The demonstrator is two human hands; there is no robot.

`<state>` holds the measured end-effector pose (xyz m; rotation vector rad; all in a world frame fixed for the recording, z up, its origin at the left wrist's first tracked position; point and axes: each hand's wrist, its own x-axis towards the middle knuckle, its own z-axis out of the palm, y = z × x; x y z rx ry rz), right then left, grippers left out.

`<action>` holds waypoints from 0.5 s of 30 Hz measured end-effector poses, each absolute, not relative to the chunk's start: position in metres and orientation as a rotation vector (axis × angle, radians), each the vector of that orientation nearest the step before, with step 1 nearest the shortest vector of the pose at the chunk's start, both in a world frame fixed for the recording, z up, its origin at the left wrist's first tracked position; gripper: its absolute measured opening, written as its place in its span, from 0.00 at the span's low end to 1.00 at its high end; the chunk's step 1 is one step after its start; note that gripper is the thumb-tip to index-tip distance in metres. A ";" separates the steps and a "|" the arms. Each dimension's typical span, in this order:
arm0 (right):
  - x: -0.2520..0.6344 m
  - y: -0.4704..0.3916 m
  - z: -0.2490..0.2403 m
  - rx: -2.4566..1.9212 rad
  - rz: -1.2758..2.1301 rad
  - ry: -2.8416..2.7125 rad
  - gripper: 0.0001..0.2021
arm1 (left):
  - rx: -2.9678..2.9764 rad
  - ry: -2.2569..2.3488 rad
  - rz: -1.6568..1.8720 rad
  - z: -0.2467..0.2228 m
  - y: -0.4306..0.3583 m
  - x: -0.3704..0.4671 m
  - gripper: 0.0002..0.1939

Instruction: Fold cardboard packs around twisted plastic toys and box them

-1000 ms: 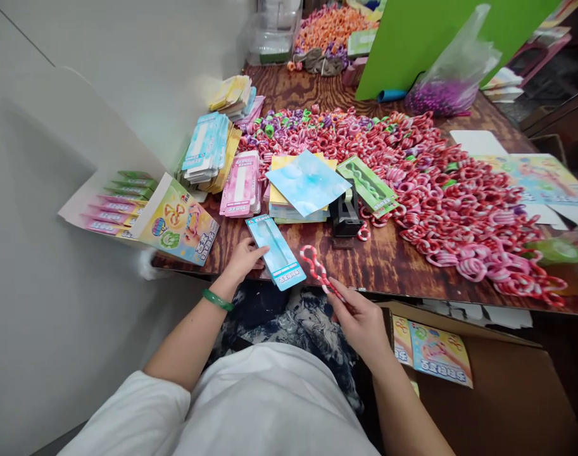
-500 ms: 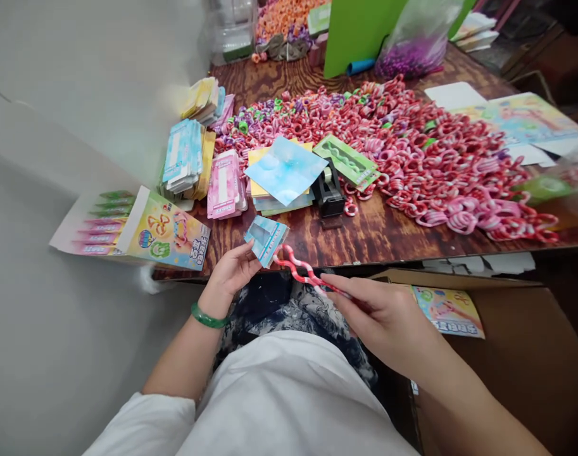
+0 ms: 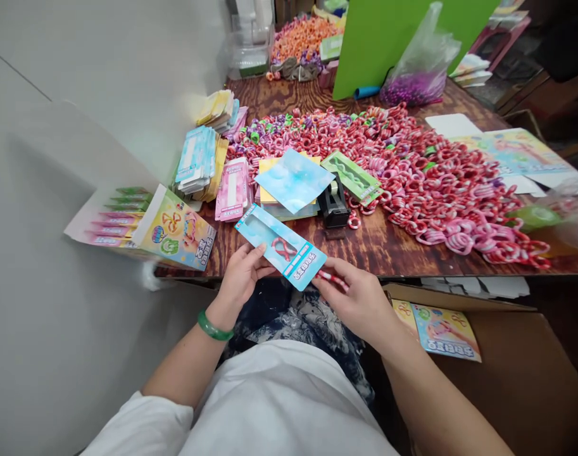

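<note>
My left hand [image 3: 244,272] grips a flat blue window box [image 3: 301,269] by its side edge, thumb on top. A red and white twisty tangle toy [image 3: 335,278] is partly inside the box; its front end shows through the clear window. The rear end sticks out of the box's lower right opening, where my right hand [image 3: 358,301] pinches it between thumb and fingers. Just beyond the box lie a light blue card sheet [image 3: 293,180] on a stack and a black tape dispenser [image 3: 335,206].
A large heap of red, pink and white tangle toys [image 3: 412,171] covers the table. Stacked pink boxes [image 3: 232,190] and blue boxes [image 3: 195,155] stand at left, near a display box [image 3: 179,231] holding several packs. An open carton [image 3: 521,373] sits below right.
The tangle toy has gone from outside the box's end to mostly inside it. My right hand has moved left, closer to my left hand. The box now lies turned with its window facing up.
</note>
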<state>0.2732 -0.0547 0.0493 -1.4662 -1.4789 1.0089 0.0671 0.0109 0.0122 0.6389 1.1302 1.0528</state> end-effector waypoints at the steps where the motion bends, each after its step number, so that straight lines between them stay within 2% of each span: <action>1: 0.275 -0.056 0.046 -1.419 1.104 -1.378 0.12 | 0.627 1.135 1.076 0.012 0.013 0.065 0.20; 3: 0.282 -0.061 0.041 -1.334 1.285 -1.169 0.17 | 0.614 1.148 1.115 0.013 0.016 0.058 0.20; 6: 0.290 -0.068 0.035 -1.265 1.467 -0.950 0.16 | 0.602 1.138 1.153 0.015 0.020 0.050 0.21; 15: 0.261 -0.059 0.013 -1.154 1.618 -0.637 0.16 | 0.577 1.020 1.137 0.025 0.015 0.064 0.24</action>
